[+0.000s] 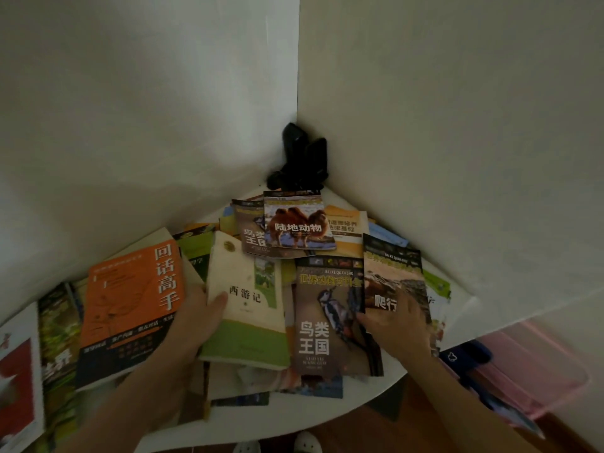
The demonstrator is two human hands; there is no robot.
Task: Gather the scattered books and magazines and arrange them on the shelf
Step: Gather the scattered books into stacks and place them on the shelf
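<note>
Head view: left hand (192,325) thumb over cream-and-green paperback book's (248,308) left edge, right hand (397,325) fingers splayed on dark reptile-cover book (392,276) near white corner shelf (454,308) rim.

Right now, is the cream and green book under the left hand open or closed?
Closed. The cream and green book lies flat, front cover up, title showing, no pages spread. The left hand holds its left edge, thumb on the cover.
</note>
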